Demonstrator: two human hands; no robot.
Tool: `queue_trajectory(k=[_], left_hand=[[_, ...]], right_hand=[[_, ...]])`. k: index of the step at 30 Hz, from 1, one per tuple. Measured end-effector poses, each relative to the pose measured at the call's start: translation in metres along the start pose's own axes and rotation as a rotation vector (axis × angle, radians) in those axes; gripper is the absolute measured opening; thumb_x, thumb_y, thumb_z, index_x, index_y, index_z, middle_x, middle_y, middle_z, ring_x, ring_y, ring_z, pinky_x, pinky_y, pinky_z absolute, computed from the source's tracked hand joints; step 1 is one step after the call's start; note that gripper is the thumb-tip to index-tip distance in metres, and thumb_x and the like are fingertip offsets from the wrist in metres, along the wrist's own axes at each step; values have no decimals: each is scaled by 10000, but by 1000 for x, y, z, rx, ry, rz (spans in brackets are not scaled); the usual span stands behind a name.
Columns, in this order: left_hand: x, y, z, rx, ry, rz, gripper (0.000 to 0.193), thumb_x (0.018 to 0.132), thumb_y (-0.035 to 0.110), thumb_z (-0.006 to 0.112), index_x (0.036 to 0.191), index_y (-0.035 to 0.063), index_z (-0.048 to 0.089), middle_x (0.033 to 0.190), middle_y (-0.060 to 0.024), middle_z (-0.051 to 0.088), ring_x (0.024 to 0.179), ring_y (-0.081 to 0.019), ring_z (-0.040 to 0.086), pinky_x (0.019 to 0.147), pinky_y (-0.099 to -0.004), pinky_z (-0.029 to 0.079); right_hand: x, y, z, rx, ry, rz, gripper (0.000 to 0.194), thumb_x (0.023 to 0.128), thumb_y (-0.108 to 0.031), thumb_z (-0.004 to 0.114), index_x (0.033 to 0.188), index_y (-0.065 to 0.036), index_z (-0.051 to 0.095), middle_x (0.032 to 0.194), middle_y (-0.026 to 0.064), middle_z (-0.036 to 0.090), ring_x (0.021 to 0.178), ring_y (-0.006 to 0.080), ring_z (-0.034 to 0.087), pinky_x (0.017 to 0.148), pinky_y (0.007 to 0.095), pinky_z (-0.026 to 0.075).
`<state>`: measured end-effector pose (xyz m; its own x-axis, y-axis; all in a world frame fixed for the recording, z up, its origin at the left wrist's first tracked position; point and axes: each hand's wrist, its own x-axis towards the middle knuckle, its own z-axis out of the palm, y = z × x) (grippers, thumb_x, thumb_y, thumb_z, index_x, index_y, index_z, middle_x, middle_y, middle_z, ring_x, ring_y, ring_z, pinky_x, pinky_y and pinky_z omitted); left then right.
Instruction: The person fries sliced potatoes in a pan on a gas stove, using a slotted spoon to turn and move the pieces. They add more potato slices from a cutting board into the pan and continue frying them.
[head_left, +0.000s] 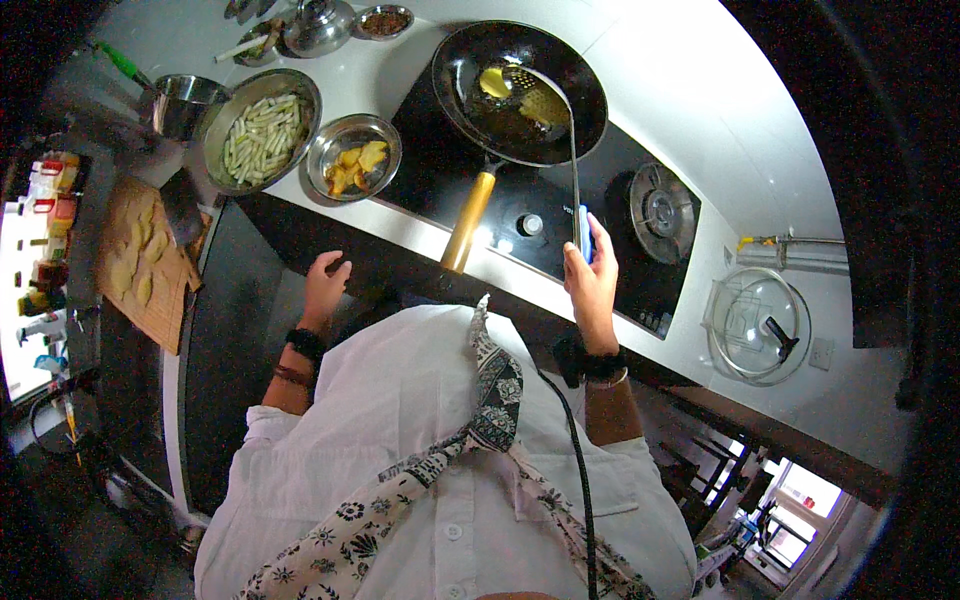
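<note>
My right hand (592, 281) grips the blue handle of a long metal skimmer (575, 161). Its perforated head rests inside a black wok (480, 124) with oil, near pale yellow slices (495, 82). The wok sits on the left burner of a black glass gas hob (420, 172), its wooden handle (469, 221) pointing towards me. My left hand (328, 281) holds nothing, fingers loosely curled and apart, in front of the counter edge. Left of the wok, a steel bowl (313, 161) contains golden fried pieces.
A large steel bowl (313, 94) of pale green cut strips stands further left, beside a steel pot (171, 116). A cleaver (180, 206) and flat pale pieces lie on a wooden board (169, 311). The right burner (660, 212) is bare; a glass lid (750, 322) hangs at right.
</note>
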<state>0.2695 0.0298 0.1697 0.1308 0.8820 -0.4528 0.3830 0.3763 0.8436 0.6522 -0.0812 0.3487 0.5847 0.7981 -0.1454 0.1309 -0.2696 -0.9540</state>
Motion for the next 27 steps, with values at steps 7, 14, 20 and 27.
queue_trajectory(k=[7,14,20,27], left_hand=[[0,0,3,-29,70,42,323,859,165,692,1148,42,621,1039,-81,643,791,-137,623,638,-279,525],[1,5,3,-8,59,18,347,858,172,693,1167,35,611,1063,-86,635,797,-138,620,666,-288,529],[3,-1,2,-7,44,8,356,855,169,696,1170,27,611,1064,-86,646,808,-145,627,656,-288,533],[4,-15,-3,33,28,19,389,887,207,678,1230,54,574,1163,-100,615,842,-159,647,683,-310,551]], right_hand=[[-18,-33,-2,235,39,47,487,924,-43,552,1393,-67,421,712,-54,464,511,10,350,424,169,249],[-4,-36,-6,470,-5,162,468,926,-45,563,1374,-70,432,701,-39,474,509,18,362,430,160,271],[26,-31,17,559,17,208,317,932,-58,570,1241,-54,503,680,-32,466,498,23,367,417,167,272],[57,-29,40,576,30,201,381,910,-58,592,1269,-51,464,687,-4,495,475,43,391,405,205,303]])
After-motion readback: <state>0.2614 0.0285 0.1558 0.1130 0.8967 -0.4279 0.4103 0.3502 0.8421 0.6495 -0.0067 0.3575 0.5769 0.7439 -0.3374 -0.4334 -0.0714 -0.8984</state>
